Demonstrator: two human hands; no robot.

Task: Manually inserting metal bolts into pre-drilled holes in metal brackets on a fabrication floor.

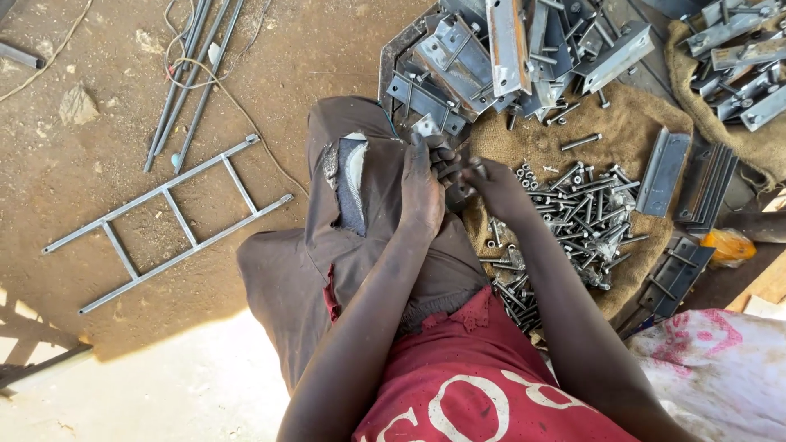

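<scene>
Ground: I'm looking down at bare dirt floor (98, 205), a welded steel ladder frame (168, 221) lying off to my left.
Stock: grey steel brackets (491, 57) are piling up ahead of my knee, burlap sacking (622, 131) spreading under them.
Fasteners: a heap of loose bolts (581, 213) is sitting on the sacking, just beside my right wrist.
Hands: my left hand (422, 192) and right hand (495, 188) are meeting over my knee, fingers closing round a small dark bracket piece (450, 184).
Grip: both sets of fingers are clamping on it; it's lying between them, touching both.
Tip: I'm judging a steady left-hand hold matters while the right works.
</scene>
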